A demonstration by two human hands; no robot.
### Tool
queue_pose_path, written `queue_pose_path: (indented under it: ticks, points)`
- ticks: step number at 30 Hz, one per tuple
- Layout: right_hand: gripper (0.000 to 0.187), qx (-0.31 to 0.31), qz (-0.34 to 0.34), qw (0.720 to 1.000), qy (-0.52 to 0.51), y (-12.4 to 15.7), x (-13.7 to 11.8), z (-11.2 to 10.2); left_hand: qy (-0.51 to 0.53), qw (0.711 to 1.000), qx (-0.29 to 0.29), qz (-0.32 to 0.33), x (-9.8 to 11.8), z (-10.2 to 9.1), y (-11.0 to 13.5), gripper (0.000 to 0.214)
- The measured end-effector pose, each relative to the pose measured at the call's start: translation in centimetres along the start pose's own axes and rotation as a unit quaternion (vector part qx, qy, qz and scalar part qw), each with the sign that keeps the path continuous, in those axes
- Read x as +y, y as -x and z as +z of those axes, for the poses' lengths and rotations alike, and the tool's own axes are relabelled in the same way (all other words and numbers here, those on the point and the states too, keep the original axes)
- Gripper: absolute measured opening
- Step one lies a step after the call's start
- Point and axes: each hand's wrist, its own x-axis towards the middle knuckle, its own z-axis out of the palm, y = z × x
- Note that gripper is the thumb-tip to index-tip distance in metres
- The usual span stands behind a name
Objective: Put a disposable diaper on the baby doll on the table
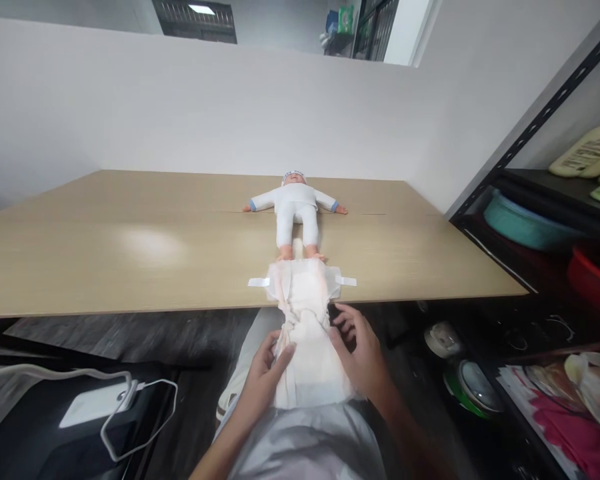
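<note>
An unfolded white diaper (307, 333) lies with its far end on the table edge, tabs spread to both sides. Its near part hangs over the edge toward my lap, with gathered, wrinkled sides. My left hand (267, 373) is closed on the diaper's left edge, thumb on top and fingers curled at the side. On the opposite edge, my right hand (363, 350) has its thumb against the diaper and its fingers loosely bent and apart. Beyond the diaper, a baby doll (296, 203) in white clothes lies on its back, arms outstretched, feet toward me.
The wooden table (180, 267) meets a white wall behind the doll. Shelving at right holds bottles (587, 150), a teal basin (530, 223) and a red basin (595, 273). At lower left, a white device (97, 403) with a cable rests on a black surface.
</note>
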Motion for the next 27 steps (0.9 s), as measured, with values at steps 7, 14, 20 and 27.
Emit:
queue_pose_path:
  ticks: [7,14,20,27]
  points:
    - [0.054,-0.090,-0.154,0.979,0.098,-6.2,-3.5,2.1,-0.047,0.999,-0.009,-0.013,0.0,-0.2,0.5,0.061]
    - [0.065,-0.206,-0.166,0.932,0.246,-11.2,-2.1,7.3,-0.286,0.955,-0.054,0.052,2.6,-4.1,-0.1,0.039]
    - [0.064,-0.197,-0.156,0.929,0.273,-10.8,-1.7,7.7,-0.460,0.864,0.028,0.204,11.8,-6.8,-4.5,0.038]
    - [0.063,-0.201,-0.150,0.926,0.281,-11.0,-1.8,7.7,-0.679,0.648,-0.013,0.344,17.7,-6.2,-20.0,0.054]
